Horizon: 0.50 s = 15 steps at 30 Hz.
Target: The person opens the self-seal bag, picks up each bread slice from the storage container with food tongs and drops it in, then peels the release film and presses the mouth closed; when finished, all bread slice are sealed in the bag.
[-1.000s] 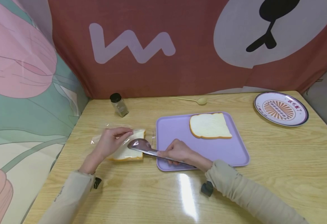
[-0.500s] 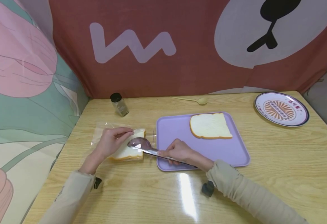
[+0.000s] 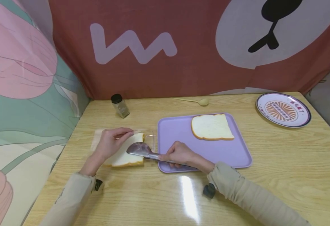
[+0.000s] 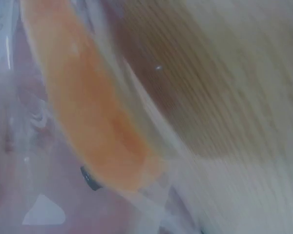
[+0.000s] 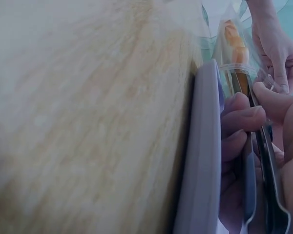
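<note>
My right hand (image 3: 180, 153) grips metal tongs (image 3: 140, 148) by their arms, over the near left corner of the purple tray (image 3: 176, 128). Their broad upper blade lies across a bread slice (image 3: 125, 159) in a clear plastic bag (image 3: 150, 137); the lower blade is mostly hidden. With thumb and fingers, my left hand (image 3: 111, 142) pinches the upper edge of the bag. Both arms of the tongs (image 5: 266, 161) show in the right wrist view, pointing into the bag mouth. A crust edge (image 4: 93, 112) fills part of the blurred left wrist view.
Another bread slice (image 3: 212, 126) lies at the tray's back right. Behind the bag stands a black-capped spice jar (image 3: 120, 106). A pale spoon (image 3: 202, 102) rests at the table's back edge, and a patterned plate (image 3: 283, 110) sits at the far right.
The bagged bread has shifted slightly left and toward me. The head of the tongs has dipped a little the same way, while both hands have hardly moved.
</note>
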Available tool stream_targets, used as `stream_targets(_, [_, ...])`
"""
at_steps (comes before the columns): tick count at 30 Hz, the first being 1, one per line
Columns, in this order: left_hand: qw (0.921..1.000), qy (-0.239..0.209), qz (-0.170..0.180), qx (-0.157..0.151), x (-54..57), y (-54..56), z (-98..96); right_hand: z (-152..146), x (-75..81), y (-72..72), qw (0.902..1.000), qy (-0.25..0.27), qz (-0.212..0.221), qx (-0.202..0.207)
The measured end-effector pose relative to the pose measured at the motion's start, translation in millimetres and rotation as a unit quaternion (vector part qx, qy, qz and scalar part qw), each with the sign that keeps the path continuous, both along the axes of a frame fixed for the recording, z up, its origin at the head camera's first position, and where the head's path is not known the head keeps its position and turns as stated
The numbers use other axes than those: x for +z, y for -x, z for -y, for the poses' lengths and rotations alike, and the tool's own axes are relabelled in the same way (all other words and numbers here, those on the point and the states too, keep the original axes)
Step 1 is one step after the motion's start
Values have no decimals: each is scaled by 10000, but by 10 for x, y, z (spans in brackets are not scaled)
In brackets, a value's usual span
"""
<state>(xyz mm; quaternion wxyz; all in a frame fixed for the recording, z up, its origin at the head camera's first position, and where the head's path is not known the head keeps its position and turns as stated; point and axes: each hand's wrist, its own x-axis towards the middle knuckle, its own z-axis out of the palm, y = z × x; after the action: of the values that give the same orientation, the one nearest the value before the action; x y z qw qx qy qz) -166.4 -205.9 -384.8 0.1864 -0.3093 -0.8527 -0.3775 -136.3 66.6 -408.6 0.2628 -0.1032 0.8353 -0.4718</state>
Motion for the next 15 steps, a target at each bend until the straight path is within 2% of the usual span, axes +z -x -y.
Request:
stream_targets(8, [9995, -175, -85, -229, -78, 3, -25, -1, 22, 16, 9992, -142, -261, 259])
stream_targets(15, [9990, -284, 26, -342, -91, -1, -41, 22, -6, 31, 9991, -303, -268, 127])
